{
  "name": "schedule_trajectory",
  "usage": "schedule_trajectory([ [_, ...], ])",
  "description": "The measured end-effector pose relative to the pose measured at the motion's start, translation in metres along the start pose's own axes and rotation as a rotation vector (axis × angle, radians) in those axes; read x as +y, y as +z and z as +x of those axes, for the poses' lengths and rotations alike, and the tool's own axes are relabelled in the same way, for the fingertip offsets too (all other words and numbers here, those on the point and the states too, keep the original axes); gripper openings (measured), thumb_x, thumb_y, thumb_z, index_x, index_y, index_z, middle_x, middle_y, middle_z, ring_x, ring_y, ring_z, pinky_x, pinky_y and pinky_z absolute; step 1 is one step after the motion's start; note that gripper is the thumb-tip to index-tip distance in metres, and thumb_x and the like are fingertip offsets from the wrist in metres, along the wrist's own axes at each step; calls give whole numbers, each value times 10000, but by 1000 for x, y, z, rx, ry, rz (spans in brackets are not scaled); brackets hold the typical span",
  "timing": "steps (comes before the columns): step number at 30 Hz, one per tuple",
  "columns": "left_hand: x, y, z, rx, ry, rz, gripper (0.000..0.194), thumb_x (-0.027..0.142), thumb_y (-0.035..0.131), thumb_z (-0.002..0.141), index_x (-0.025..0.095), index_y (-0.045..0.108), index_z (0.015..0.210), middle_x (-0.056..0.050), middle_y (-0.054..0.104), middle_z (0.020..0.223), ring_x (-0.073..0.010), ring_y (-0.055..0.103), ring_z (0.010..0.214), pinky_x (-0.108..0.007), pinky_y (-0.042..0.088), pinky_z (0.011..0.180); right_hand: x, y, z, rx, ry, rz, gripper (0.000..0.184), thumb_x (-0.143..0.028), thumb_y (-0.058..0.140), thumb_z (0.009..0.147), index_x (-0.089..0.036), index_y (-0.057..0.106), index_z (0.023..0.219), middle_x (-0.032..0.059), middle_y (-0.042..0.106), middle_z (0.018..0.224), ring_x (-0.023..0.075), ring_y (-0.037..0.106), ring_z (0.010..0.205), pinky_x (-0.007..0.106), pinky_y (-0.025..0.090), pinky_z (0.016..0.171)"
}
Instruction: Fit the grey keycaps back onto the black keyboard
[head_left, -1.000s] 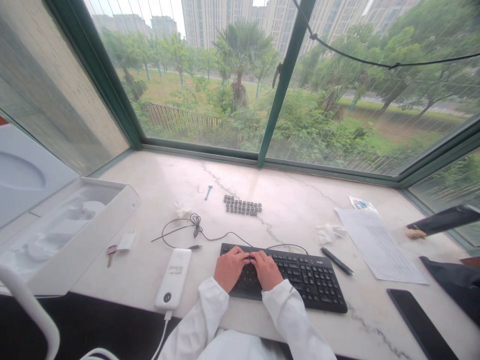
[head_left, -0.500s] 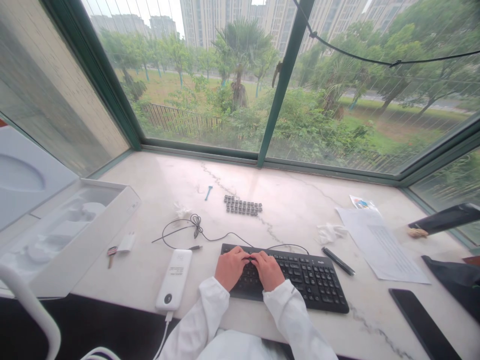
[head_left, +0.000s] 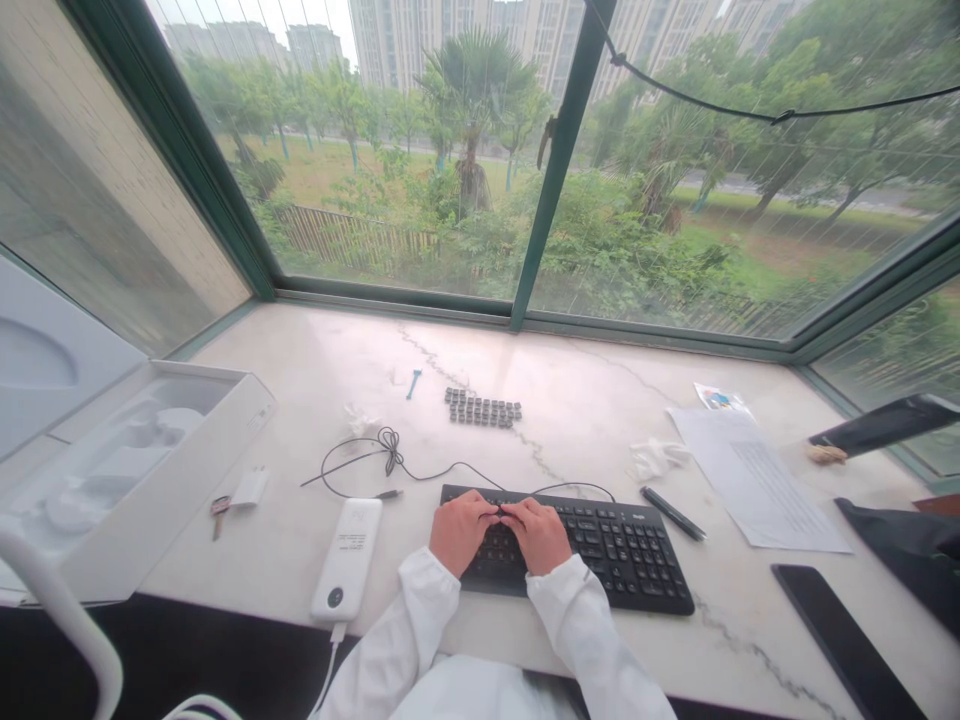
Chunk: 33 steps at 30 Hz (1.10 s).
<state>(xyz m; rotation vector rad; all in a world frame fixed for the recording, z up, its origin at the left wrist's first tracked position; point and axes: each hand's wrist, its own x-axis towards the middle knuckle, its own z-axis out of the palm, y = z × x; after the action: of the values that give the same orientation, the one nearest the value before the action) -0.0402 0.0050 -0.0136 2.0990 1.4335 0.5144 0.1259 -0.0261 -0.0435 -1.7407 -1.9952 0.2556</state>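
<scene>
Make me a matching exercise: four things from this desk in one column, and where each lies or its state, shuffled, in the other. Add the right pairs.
Things
1. keyboard
2. power bank
3. small blue tool
4. pen

Places and states
A. between the keyboard and the sheet of paper
B. just left of the loose keycaps
C. under the left hand and right hand
D. white cable plugged into its near end

Pairs: 1-C, 2-D, 3-B, 4-A

Box: open, white, at the left
Power bank: white, a cable plugged in
Key: beside a white plug adapter
Paper: printed, near a black pen
Window: palm tree and tower blocks outside
</scene>
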Motion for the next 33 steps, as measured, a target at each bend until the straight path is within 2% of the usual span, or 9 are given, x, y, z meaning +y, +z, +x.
schedule_trajectory([
  [5, 5, -3, 2, -37, -50, 29, 148, 332, 575, 824, 324, 711, 883, 49, 674, 913, -97, 610, 780, -204, 400, 662, 1, -2, 2, -9, 26, 30, 120, -228, 603, 821, -285, 703, 854, -20, 655, 782, 96, 594, 712, 239, 361, 725],
  [11, 19, -15, 10, -135, -148, 119, 138, 311, 595, 795, 300, 719, 856, 16, 685, 951, -154, 618, 834, -245, 419, 700, -1, -11, 18, -164, 139, 43, 85, -261, 641, 766, -302, 716, 771, -28, 674, 786, 113, 610, 664, 233, 390, 641],
  [15, 23, -20, 14, -177, -193, 128, 141, 303, 599, 784, 304, 718, 861, 17, 692, 954, -171, 616, 892, -264, 431, 759, 0, -12, 25, -212, 174, 51, 80, -268, 645, 742, -303, 718, 741, -21, 674, 774, 134, 615, 684, 245, 405, 638],
  [19, 17, -17, 13, -143, -232, 0, 133, 332, 608, 769, 308, 719, 840, 32, 706, 890, -155, 624, 863, -255, 428, 777, 4, -8, 24, -183, 227, 157, 80, -244, 656, 715, -292, 719, 725, -30, 672, 752, 115, 600, 631, 231, 422, 624],
  [24, 11, -11, 14, -107, -313, -133, 158, 335, 651, 718, 264, 661, 859, 47, 704, 806, -116, 627, 781, -221, 415, 706, 6, -3, 21, -153, 242, 204, 68, -227, 681, 683, -276, 721, 708, -32, 674, 724, 110, 588, 602, 228, 426, 619],
  [28, 13, -12, 17, -119, -361, -94, 199, 326, 663, 694, 253, 571, 855, 75, 694, 775, -115, 620, 773, -216, 377, 628, 2, -5, 19, -138, 213, 189, 69, -246, 667, 709, -281, 723, 728, -30, 679, 730, 110, 594, 614, 223, 419, 613],
  [33, 16, -9, 22, -165, -402, 26, 222, 324, 633, 706, 253, 515, 880, 51, 692, 800, -155, 619, 811, -234, 366, 624, -5, -10, 16, -71, 162, 149, 83, -258, 637, 758, -274, 719, 759, -26, 685, 748, 110, 608, 645, 226, 426, 663],
])
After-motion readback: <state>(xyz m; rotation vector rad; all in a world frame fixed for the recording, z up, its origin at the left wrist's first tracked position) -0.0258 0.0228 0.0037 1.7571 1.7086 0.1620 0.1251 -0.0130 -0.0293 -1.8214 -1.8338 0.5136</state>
